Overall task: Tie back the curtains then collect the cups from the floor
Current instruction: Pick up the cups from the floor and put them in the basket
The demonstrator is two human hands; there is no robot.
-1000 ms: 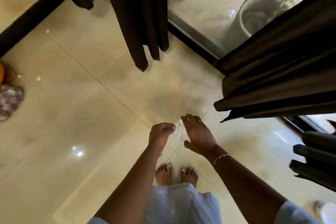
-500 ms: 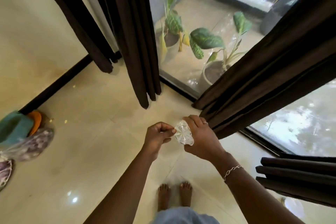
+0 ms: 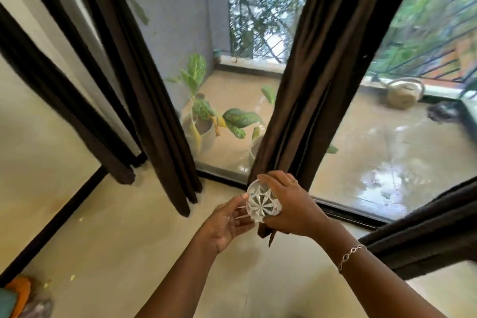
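Cream floor tiles (image 3: pixel 116 253) run from a pale wall with a dark skirting board (image 3: pixel 51 224) on the left to a glass door (image 3: pixel 387 162) that faces a wet balcony.

Task progress, left to right: the left curtain (image 3: pixel 64 100) and the second curtain (image 3: pixel 144 100) hang in narrow gathered bunches; the middle curtain (image 3: pixel 317 85) is gathered likewise; the right curtain (image 3: pixel 426 227) is swept aside at the lower right. No tie band is visible on any of them, so completion of the tie-back step cannot be confirmed; the glass does stand uncovered between the bunches.

The cup step appears to be under way. The left hand (image 3: pixel 227 222) has its fingers loosely straight and slightly apart, thumb tip touching the cup (image 3: pixel 263 201); the right hand (image 3: pixel 291 204) has fingers and thumb curled round the cup's side, holding it clear of the floor, base toward the camera, in front of the middle curtain's lower end. No other cup is plainly visible; blurred orange and teal items (image 3: pixel 15 294) at the lower left cannot be identified, so remaining cups cannot be counted.

Edges and clearance: the skirting board bounds the floor on the left; open tile lies between it and the arms; the second curtain's hem hangs near the left hand; the door track (image 3: pixel 348 217) and the middle curtain close off the space just beyond the cup; the right curtain crowds the right forearm; the freest room is judged to lie down and to the left.
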